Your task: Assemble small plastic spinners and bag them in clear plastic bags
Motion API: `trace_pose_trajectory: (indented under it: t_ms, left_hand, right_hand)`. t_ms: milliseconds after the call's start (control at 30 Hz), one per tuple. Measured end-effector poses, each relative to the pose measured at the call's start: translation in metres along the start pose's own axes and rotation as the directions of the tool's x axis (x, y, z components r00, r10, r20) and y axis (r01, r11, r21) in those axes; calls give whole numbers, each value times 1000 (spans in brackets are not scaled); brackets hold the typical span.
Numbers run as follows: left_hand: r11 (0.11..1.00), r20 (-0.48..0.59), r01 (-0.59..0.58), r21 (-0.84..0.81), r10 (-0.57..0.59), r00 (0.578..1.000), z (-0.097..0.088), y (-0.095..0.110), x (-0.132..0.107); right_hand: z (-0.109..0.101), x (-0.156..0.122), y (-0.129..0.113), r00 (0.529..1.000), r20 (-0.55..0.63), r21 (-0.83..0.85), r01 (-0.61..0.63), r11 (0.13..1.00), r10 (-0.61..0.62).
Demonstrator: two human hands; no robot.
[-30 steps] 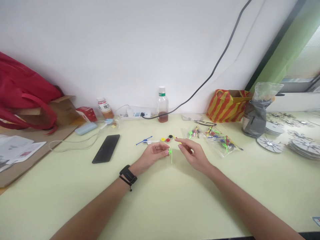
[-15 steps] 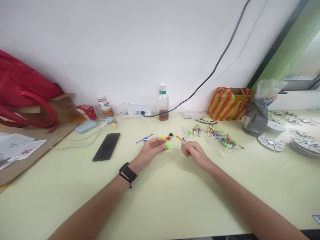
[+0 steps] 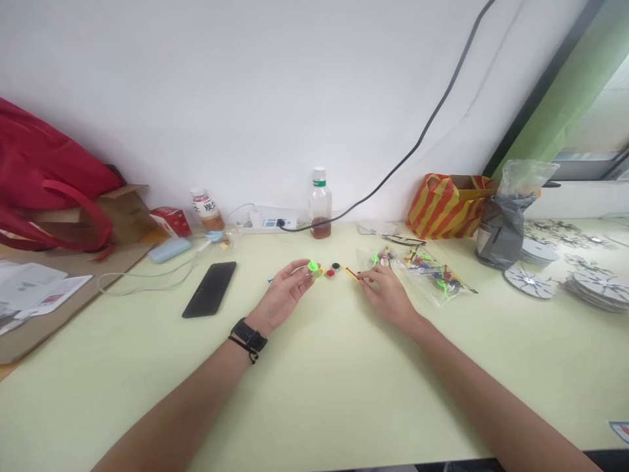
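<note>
My left hand (image 3: pixel 284 292) pinches a small bright green plastic piece (image 3: pixel 312 266) between thumb and fingers, just above the pale yellow-green table (image 3: pixel 314 393). A black watch sits on that wrist. My right hand (image 3: pixel 386 292) rests on the table and pinches the end of a thin yellow and red plastic stick (image 3: pixel 350 273). Between the hands lie small round caps, one red (image 3: pixel 330 273) and one black (image 3: pixel 335 267). A blue plastic stick lies behind my left hand, mostly hidden.
Clear bags of coloured plastic pieces (image 3: pixel 427 270) lie right of my right hand. A black phone (image 3: pixel 209 288) lies to the left. A bottle (image 3: pixel 320 204), power strip (image 3: pixel 265 221), striped bag (image 3: pixel 449 203) and grey bag (image 3: pixel 501 229) line the wall. White discs (image 3: pixel 531 282) sit far right.
My left hand moved forward and turned the green piece from hanging down to upright at its fingertips. My right hand reached forward, closed on the yellow and red stick and lowered to the table.
</note>
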State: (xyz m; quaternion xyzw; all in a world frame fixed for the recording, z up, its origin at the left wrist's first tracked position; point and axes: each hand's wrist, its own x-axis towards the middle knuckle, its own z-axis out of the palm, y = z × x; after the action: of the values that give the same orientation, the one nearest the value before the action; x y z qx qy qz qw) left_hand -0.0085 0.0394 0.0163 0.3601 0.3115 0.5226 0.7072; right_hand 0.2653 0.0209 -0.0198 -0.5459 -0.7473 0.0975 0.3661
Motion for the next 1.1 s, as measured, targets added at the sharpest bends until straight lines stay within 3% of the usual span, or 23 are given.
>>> trace_pose_trajectory:
  t_ms: [167,400,667,767,867,1000,1100]
  left_hand:
    - [995,-37,-54,-80,51,998,-2,15,3]
    - [982,-118,-148,-119,134,984,-15,34,12]
    - [978,-151,-4,-208,-28,988,-16,34,12]
    - [997,-204,-73,13,74,976,-15,27,12]
    - [940,-193,-142,310,209,959,-13,20,11]
    - [720,-20,-208,662,294,955,-8,14,6]
    - [532,187,-272,802,209,960,-3,12,-2]
  right_hand:
    - [1,-5,-5,991,114,-103,82,991,-70]
    - [1,-4,-5,994,82,-41,70,997,-66]
    - [0,-5,-12,985,145,-32,103,994,-97]
    - [-1,-4,-16,985,132,-1,110,994,-109]
    - [-2,-5,-20,990,111,48,81,996,-86]
    - [-3,-7,-23,992,112,130,34,991,-49]
    - [-3,-8,-23,991,88,149,89,985,-102]
